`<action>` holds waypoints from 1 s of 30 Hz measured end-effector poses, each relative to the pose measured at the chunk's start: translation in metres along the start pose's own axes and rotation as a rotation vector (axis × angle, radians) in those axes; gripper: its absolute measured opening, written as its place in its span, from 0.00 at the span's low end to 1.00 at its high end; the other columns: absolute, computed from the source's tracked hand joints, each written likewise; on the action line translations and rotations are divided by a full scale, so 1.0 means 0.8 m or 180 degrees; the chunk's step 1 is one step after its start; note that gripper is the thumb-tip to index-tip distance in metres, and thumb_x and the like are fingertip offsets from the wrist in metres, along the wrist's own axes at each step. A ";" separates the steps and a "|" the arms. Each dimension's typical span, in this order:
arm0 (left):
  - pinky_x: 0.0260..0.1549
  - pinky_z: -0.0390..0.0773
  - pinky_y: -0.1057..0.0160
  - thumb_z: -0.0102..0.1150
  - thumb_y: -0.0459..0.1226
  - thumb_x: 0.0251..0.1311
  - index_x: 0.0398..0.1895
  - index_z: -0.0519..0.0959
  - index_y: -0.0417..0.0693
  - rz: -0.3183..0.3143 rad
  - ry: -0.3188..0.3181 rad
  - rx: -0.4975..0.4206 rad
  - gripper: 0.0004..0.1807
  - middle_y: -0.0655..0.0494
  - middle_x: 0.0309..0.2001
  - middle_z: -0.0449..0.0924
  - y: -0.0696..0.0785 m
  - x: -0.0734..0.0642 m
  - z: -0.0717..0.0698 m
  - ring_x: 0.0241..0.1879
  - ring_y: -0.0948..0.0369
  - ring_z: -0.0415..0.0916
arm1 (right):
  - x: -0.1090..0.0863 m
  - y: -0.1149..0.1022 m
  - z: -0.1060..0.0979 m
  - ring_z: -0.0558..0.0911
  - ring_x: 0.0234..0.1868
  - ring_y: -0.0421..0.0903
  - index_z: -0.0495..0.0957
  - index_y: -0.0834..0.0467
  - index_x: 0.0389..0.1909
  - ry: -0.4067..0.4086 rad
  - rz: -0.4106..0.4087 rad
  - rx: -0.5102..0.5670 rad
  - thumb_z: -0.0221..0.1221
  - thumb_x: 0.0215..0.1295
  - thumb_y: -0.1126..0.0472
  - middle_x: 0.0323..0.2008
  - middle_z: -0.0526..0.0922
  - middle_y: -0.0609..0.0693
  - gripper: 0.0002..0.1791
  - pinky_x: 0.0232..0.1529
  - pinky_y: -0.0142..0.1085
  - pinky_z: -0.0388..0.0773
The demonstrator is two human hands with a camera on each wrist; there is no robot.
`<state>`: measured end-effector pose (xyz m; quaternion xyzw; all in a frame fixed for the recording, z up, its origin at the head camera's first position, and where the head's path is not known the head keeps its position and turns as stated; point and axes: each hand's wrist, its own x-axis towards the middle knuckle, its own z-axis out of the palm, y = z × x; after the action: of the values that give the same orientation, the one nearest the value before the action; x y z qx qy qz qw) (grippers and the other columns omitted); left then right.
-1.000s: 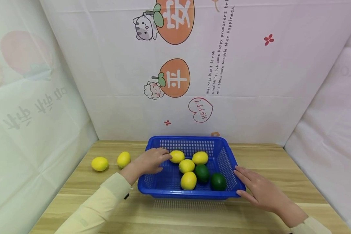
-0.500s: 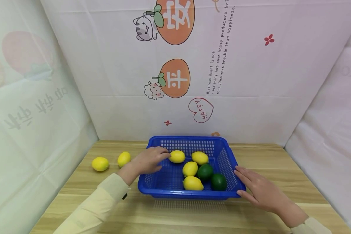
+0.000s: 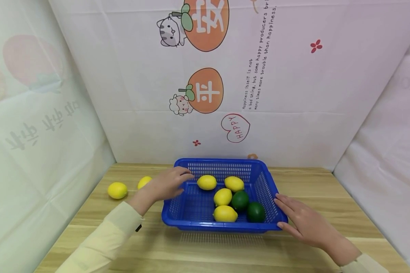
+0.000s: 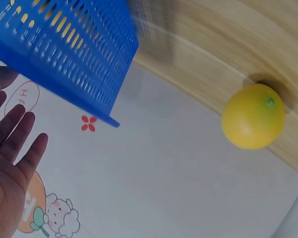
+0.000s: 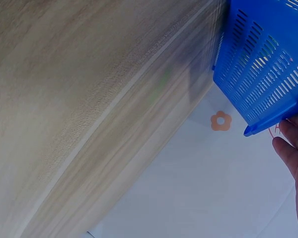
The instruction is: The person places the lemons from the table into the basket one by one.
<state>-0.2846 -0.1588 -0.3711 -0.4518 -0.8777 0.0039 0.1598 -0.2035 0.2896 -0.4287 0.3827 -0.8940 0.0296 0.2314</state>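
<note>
A blue plastic basket (image 3: 222,226) with slotted walls stands on the table, holding several yellow lemons (image 3: 206,182) and two dark green oval fruits (image 3: 240,201). My left hand (image 3: 167,184) is over the basket's left rim with nothing in it; in the left wrist view its fingers (image 4: 32,151) are spread, just beyond the rim. On the right side, my right hand (image 3: 302,222) rests its extended fingertips and thumb against the rim. The right wrist view also has these fingers (image 5: 288,151) right at the basket's edge.
Two more lemons lie on the wooden table (image 3: 314,182) left of the basket: one lemon (image 3: 117,190) farther out, another lemon (image 3: 144,182) partly hidden by my left hand. A printed white cloth (image 3: 287,144) hangs behind, with more white cloth along both sides.
Two lemons in the middle of the basket, along with a green fruit, rolled slightly right, then settled. My left hand has drawn back leftward from the rear-left lemon. The right hand stays put.
</note>
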 end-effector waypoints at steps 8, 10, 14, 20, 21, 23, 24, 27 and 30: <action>0.53 0.78 0.53 0.74 0.34 0.48 0.55 0.78 0.41 0.0052 0.0239 0.0105 0.27 0.44 0.53 0.78 -0.008 -0.014 -0.009 0.52 0.48 0.77 | 0.000 0.000 -0.001 0.77 0.56 0.59 0.74 0.68 0.59 -0.0008 -0.0032 -0.0040 0.60 0.65 0.44 0.59 0.75 0.64 0.34 0.50 0.54 0.78; 0.53 0.78 0.52 0.74 0.34 0.48 0.54 0.78 0.40 0.0023 0.0246 0.0107 0.27 0.44 0.52 0.78 -0.010 -0.018 -0.010 0.52 0.48 0.77 | 0.000 0.000 -0.001 0.77 0.56 0.59 0.74 0.68 0.59 -0.0014 -0.0036 -0.0065 0.60 0.65 0.44 0.60 0.75 0.63 0.34 0.51 0.54 0.78; 0.53 0.78 0.52 0.73 0.34 0.49 0.55 0.79 0.40 -0.0058 0.0225 0.0105 0.27 0.43 0.53 0.78 -0.013 -0.023 -0.012 0.52 0.48 0.77 | 0.001 -0.001 -0.001 0.76 0.57 0.59 0.74 0.68 0.59 -0.0032 -0.0017 -0.0087 0.60 0.65 0.44 0.60 0.74 0.63 0.33 0.66 0.39 0.66; 0.53 0.78 0.52 0.74 0.34 0.48 0.54 0.79 0.38 -0.0039 0.0281 0.0107 0.27 0.42 0.51 0.79 -0.018 -0.030 -0.013 0.51 0.48 0.77 | 0.001 0.001 -0.001 0.77 0.56 0.61 0.74 0.69 0.58 0.0006 -0.0066 -0.0060 0.60 0.64 0.45 0.59 0.75 0.64 0.33 0.67 0.22 0.33; 0.53 0.78 0.52 0.75 0.33 0.47 0.54 0.79 0.38 -0.0035 0.0302 0.0091 0.27 0.42 0.51 0.79 -0.019 -0.032 -0.012 0.51 0.48 0.77 | 0.001 0.001 -0.001 0.77 0.56 0.61 0.74 0.69 0.58 0.0013 -0.0073 -0.0058 0.60 0.64 0.45 0.59 0.75 0.64 0.33 0.67 0.22 0.32; 0.52 0.78 0.52 0.75 0.33 0.46 0.53 0.79 0.38 -0.0026 0.0346 0.0073 0.28 0.42 0.51 0.79 -0.021 -0.035 -0.012 0.51 0.48 0.77 | 0.001 0.001 -0.001 0.77 0.56 0.62 0.75 0.69 0.58 0.0014 -0.0079 -0.0052 0.60 0.65 0.45 0.59 0.75 0.64 0.33 0.67 0.22 0.32; 0.52 0.78 0.52 0.75 0.33 0.46 0.53 0.79 0.37 -0.0019 0.0373 0.0055 0.28 0.41 0.51 0.79 -0.022 -0.036 -0.012 0.51 0.48 0.77 | 0.001 0.001 -0.001 0.76 0.56 0.62 0.75 0.69 0.58 0.0013 -0.0081 -0.0047 0.60 0.65 0.45 0.59 0.75 0.64 0.33 0.67 0.23 0.32; 0.51 0.79 0.51 0.76 0.33 0.45 0.52 0.79 0.37 0.0007 0.0455 0.0006 0.28 0.41 0.50 0.79 -0.026 -0.042 -0.013 0.50 0.48 0.78 | 0.002 0.001 -0.002 0.76 0.56 0.63 0.75 0.69 0.58 0.0002 -0.0098 -0.0044 0.60 0.65 0.45 0.59 0.75 0.64 0.33 0.67 0.23 0.32; 0.50 0.79 0.51 0.76 0.32 0.45 0.52 0.79 0.36 0.0017 0.0520 0.0019 0.28 0.41 0.50 0.79 -0.031 -0.048 -0.014 0.49 0.48 0.78 | 0.002 0.001 -0.002 0.76 0.56 0.63 0.75 0.69 0.58 -0.0012 -0.0115 -0.0046 0.61 0.64 0.46 0.59 0.75 0.65 0.33 0.68 0.23 0.32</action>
<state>-0.2808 -0.2054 -0.3675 -0.4525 -0.8605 -0.0300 0.2322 -0.2047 0.2896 -0.4263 0.3971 -0.8875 0.0184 0.2329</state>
